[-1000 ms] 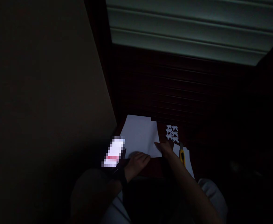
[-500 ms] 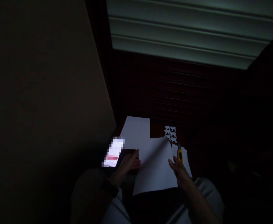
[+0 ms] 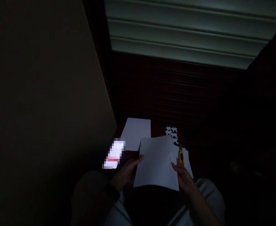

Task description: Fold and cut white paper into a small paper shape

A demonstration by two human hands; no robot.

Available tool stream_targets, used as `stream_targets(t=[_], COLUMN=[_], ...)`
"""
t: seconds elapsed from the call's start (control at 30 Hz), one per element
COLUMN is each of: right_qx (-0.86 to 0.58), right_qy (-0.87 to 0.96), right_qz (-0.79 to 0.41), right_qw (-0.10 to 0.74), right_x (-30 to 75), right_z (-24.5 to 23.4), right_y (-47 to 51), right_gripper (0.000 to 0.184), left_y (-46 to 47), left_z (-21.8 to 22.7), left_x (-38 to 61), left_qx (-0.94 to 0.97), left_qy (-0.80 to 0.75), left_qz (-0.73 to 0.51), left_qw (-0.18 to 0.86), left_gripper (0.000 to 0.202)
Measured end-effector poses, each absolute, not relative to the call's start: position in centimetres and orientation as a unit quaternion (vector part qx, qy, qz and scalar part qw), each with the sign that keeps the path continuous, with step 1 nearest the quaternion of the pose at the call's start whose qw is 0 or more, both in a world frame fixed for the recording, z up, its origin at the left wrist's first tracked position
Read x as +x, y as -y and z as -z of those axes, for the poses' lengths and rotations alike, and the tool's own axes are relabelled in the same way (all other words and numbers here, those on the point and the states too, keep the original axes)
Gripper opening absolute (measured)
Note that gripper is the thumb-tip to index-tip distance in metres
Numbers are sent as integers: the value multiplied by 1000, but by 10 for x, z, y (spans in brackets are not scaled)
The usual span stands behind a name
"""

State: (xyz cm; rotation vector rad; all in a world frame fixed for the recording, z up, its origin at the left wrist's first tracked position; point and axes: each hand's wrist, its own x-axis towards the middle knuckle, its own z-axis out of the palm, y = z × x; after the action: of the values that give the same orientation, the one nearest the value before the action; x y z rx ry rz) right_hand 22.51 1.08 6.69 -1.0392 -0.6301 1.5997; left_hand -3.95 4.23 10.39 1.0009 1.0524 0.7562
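Observation:
A white sheet of paper is held up between my two hands, slightly bowed. My left hand grips its left edge, thumb on the front face and the other fingers behind. On the opposite edge, my right hand pinches the sheet in the same way. Just beyond the right hand lies a yellow utility knife with its blade pointing away, resting on a smaller piece of white paper. Several small folded white paper pieces lie grouped behind the held sheet.
Another white sheet lies flat at the back left of the dark surface. A lit phone, its screen blurred out, is left of my left hand. A wall rises on the left, and a slatted shutter stands ahead.
My left hand has closed on the sheet's left edge, where it was apart from it before. The sheet has straightened and its diagonal bend is gone. The right hand keeps its hold.

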Motion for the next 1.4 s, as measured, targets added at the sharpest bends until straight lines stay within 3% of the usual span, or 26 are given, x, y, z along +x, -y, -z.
stream_targets(t=[0.17,0.43,0.63,0.93,1.07,1.2,1.3,1.4], right_qx=[-464,-457,-450,-432,-473,-503,-538,-543], right_qy=[265,359,405,364,384,398,424,510], right_qz=[-686,-673,-694,-714,-680,-626,-546,-469], right_qw=[494,458,389,414,409,444,483,475], right_x=[228,232,243,243,248,245,240,233], right_z=[-83,-111,-125,-113,-100,-99,-98,-95], right_y=[-12,-31,-29,-30,-33,-36,-34,-28], right_gripper=[38,38,43,37,7,9,16,24], left_y=[-49,-65,-61,-65,-59,-60,-68,-76], left_z=[-117,-126,-144,-131,-135,-136,-123,-110], left_x=[-41,-55,-58,-61,-70,-69,-58,-46], left_qx=[449,502,515,487,557,633,539,374], left_qy=[-385,-422,-398,-391,-402,-494,-470,-385], left_qz=[-359,-267,-281,-318,-377,-353,-401,-488], left_qw=[722,706,705,714,621,480,573,688], left_gripper=[51,45,40,33,30,32,46,47])
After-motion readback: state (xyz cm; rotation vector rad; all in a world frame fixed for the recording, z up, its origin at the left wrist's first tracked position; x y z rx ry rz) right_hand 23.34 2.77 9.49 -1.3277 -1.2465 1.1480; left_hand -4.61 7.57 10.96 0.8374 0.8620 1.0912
